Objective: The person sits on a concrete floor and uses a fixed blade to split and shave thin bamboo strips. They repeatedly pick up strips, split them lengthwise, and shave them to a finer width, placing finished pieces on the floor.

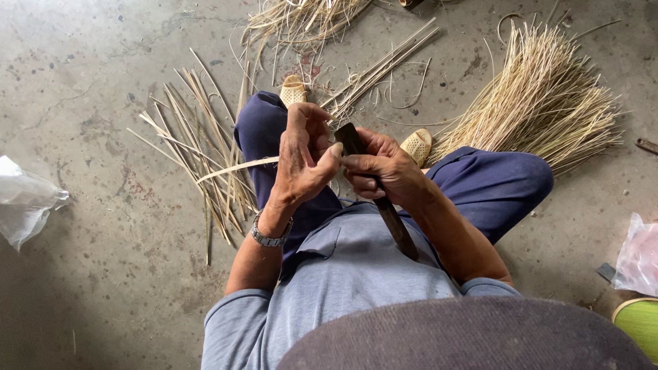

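Note:
I sit on a concrete floor with my knees apart, in blue trousers. My right hand (384, 168) grips a long dark knife (397, 229) whose handle runs back toward my chest and whose blade tip (346, 133) shows above my fingers. My left hand (305, 157) pinches a thin pale bamboo strip (236, 168) against the blade; the strip trails off to the left over my left knee. A metal watch (269, 238) is on my left wrist.
Flat bamboo strips (195, 147) lie scattered at the left. A thick bundle of fine slivers (541, 103) lies at the right, more slivers (305, 20) at the top. Clear plastic bags sit at the left edge (24, 205) and right edge (637, 257). My two sandalled feet (418, 145) point forward.

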{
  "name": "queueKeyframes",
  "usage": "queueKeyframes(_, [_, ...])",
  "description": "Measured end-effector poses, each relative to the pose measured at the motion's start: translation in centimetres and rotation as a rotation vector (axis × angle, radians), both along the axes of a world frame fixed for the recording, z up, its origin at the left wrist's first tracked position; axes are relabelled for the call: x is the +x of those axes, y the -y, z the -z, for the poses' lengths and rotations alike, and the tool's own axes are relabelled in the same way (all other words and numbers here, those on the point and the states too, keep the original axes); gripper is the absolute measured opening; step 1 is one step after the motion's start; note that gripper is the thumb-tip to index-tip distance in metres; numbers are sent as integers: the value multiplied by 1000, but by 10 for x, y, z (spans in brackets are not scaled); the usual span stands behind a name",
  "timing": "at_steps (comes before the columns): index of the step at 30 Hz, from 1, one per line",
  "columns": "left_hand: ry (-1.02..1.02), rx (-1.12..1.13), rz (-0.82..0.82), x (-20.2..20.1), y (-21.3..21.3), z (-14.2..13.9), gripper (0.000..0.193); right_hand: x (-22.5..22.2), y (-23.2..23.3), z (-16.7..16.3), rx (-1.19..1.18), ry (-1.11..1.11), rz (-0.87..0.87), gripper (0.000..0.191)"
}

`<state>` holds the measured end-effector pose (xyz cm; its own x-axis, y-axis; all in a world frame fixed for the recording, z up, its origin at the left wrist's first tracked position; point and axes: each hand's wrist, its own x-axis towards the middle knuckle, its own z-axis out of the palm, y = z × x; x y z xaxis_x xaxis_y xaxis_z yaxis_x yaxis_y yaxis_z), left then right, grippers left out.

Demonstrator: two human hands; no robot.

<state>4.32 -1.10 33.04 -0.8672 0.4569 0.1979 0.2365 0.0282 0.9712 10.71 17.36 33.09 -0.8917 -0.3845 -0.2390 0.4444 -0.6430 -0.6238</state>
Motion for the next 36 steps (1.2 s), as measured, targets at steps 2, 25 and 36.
queueKeyframes(2, [-3, 45, -33, 0, -3, 7, 38, -2, -2, 1, -52, -31, -2, 13])
queueKeyframes(25, [-501, 260, -486, -1, -32, 36, 14, -9, -4, -4, -51, 1, 121, 18])
queueKeyframes(36, [-529, -4, -188, -7, -5, 14, 18, -11, -14, 6, -61, -8, 164, 17])
